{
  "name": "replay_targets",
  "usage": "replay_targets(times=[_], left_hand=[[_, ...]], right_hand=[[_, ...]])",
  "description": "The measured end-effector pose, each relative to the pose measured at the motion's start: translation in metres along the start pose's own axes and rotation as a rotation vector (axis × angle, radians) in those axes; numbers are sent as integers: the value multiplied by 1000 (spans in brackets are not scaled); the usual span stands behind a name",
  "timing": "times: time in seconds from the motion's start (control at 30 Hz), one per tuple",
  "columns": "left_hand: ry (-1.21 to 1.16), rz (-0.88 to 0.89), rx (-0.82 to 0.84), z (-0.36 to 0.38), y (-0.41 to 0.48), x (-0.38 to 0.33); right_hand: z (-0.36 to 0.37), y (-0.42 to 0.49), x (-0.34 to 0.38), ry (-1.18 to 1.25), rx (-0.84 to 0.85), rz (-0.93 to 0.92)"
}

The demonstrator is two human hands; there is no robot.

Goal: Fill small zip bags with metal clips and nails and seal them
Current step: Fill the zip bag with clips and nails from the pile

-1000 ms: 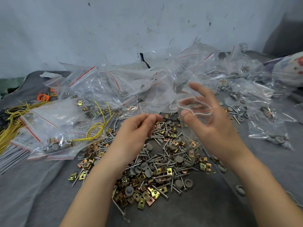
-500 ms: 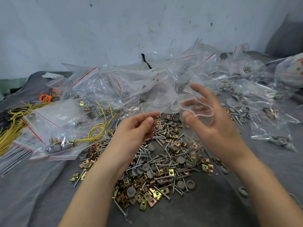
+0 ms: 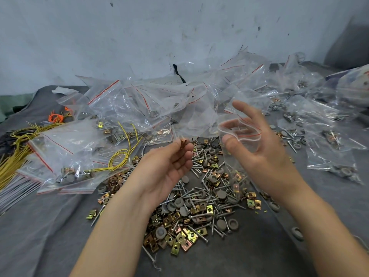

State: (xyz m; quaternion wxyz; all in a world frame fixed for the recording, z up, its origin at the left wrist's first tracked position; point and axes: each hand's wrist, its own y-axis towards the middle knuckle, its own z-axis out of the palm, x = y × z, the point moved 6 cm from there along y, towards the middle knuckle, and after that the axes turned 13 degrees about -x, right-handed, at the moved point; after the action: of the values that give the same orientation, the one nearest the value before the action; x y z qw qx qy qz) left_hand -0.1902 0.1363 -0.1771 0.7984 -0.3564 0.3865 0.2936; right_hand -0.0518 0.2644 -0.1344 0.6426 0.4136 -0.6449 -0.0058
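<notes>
My right hand [image 3: 259, 152] holds a small clear zip bag [image 3: 237, 152] upright, thumb and fingers spreading its red-lined mouth wide; a few brass clips lie in the bag's bottom. My left hand [image 3: 169, 166], palm up, pinches a brass metal clip [image 3: 182, 143] at its fingertips, just left of the bag's mouth and apart from it. Below both hands lies a loose pile of brass clips, screws and grey caps [image 3: 199, 206] on the dark grey cloth.
Several clear zip bags [image 3: 151, 104], some filled, are heaped behind and to both sides. Yellow wires [image 3: 119, 158] and orange ties [image 3: 57, 117] lie at the left. A scuffed wall [image 3: 179, 37] stands close behind. Grey caps [image 3: 296, 231] dot the cloth at the right.
My left hand has turned palm up and lifted a little, so the pinched clip shows at its fingertips. My right hand keeps the bag's mouth spread.
</notes>
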Motion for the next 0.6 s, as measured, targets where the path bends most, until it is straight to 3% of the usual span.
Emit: replay_targets(times=[0.2,0.6], left_hand=[[-127,-173,42,-1,-1,5],[-171,-116,-42,-7,1,0]], right_hand=[[0,0,2,-3,-6,-2],[-1,-1,2,-7,-9,4]])
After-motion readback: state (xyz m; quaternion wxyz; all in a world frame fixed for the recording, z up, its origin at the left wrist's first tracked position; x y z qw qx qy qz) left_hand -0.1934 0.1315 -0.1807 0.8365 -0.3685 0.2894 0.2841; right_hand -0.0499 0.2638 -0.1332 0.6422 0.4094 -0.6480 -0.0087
